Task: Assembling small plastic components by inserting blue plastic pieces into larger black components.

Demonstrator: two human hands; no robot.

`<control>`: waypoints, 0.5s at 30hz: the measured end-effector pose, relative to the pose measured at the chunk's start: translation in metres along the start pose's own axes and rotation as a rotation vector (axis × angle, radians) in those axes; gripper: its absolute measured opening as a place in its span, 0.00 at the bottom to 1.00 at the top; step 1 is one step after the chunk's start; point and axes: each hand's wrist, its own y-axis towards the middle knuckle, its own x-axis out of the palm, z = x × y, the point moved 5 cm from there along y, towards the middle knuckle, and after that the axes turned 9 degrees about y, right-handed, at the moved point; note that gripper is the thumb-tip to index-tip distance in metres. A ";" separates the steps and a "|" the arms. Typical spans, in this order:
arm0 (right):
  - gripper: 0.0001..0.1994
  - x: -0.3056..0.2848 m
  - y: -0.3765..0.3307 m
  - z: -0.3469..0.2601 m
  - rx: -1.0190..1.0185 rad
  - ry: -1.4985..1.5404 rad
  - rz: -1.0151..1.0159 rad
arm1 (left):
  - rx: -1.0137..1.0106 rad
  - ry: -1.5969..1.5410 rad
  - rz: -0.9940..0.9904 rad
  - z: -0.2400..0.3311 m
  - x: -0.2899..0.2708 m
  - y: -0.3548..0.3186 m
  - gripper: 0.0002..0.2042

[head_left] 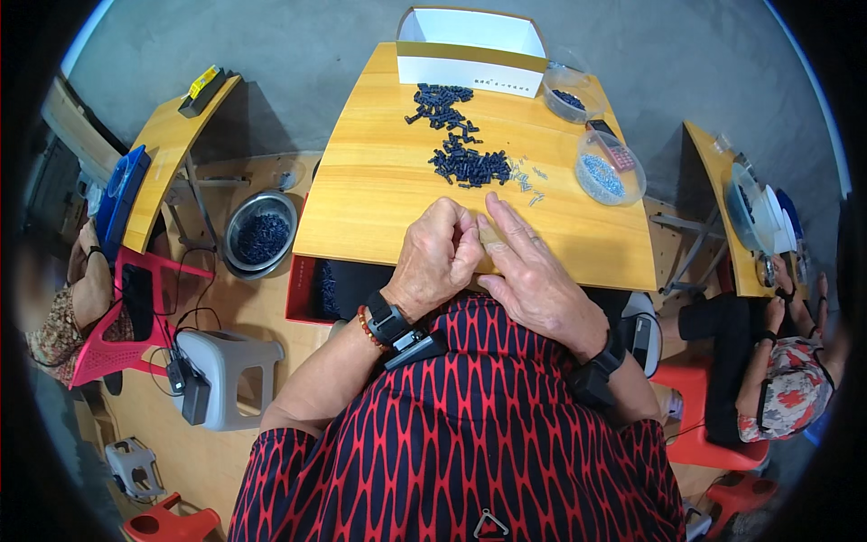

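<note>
Near the middle of the frame, two hands meet at the near edge of one wooden surface (361, 194): the left hand (440, 253) is curled tight, fingertips bunched, the right hand (539, 285) is flat with fingers stretched out; whether either has hold of anything, I cannot tell. Above them lie two heaps of dark pieces, the upper heap (438, 107) and the lower heap (471, 168), too many to count, stubby, blue-black, their long axes pointing every way. Several pale, thin slivers (526, 179) lie right of the lower heap, at mixed angles. One white box (470, 74) and two clear tubs (633, 185) stand at upper centre and upper right.
</note>
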 end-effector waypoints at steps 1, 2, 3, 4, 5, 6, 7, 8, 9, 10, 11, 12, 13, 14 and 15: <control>0.32 0.000 -0.001 0.001 0.012 0.016 -0.005 | -0.004 0.006 -0.003 -0.001 0.001 0.000 0.05; 0.32 -0.001 -0.001 0.000 0.014 0.019 -0.003 | -0.004 0.007 -0.006 -0.002 0.000 0.001 0.05; 0.32 -0.003 -0.002 -0.002 -0.005 0.123 -0.008 | -0.157 -0.107 -0.064 -0.013 0.002 0.001 0.05; 0.32 -0.004 -0.002 -0.003 -0.024 0.227 -0.012 | -0.310 -0.221 -0.121 -0.022 0.004 0.000 0.04; 0.32 -0.004 -0.002 -0.001 -0.024 0.227 -0.010 | -0.309 -0.220 -0.123 -0.020 0.003 -0.001 0.04; 0.32 -0.004 -0.002 0.002 -0.023 0.384 -0.010 | -0.347 -0.325 -0.109 -0.016 0.001 -0.003 0.05; 0.33 -0.004 -0.002 0.005 -0.022 0.542 -0.009 | -0.384 -0.430 -0.094 -0.015 0.000 -0.005 0.05; 0.38 -0.005 -0.003 0.009 0.044 0.621 -0.011 | -0.406 -0.456 -0.057 -0.019 -0.001 -0.006 0.05; 0.38 -0.005 -0.004 0.009 0.045 0.617 -0.010 | -0.404 -0.459 -0.057 -0.019 -0.001 -0.004 0.05; 0.41 -0.004 -0.006 0.012 0.101 0.918 0.029 | -0.417 -0.468 -0.026 -0.019 -0.002 -0.003 0.05; 0.44 -0.002 -0.007 0.015 0.157 1.218 0.069 | -0.429 -0.477 0.006 -0.020 -0.004 -0.001 0.05; 0.44 0.000 -0.006 0.017 0.155 1.218 0.065 | -0.430 -0.475 0.009 -0.020 -0.004 -0.002 0.05; 0.45 0.003 -0.006 0.019 0.171 1.347 0.056 | -0.400 -0.482 -0.032 -0.017 -0.002 -0.004 0.05; 0.47 0.007 -0.006 0.021 0.187 1.476 0.047 | -0.370 -0.489 -0.075 -0.015 -0.001 -0.006 0.04; 0.47 0.009 -0.006 0.023 0.188 1.475 0.046 | -0.369 -0.490 -0.074 -0.013 0.000 -0.006 0.04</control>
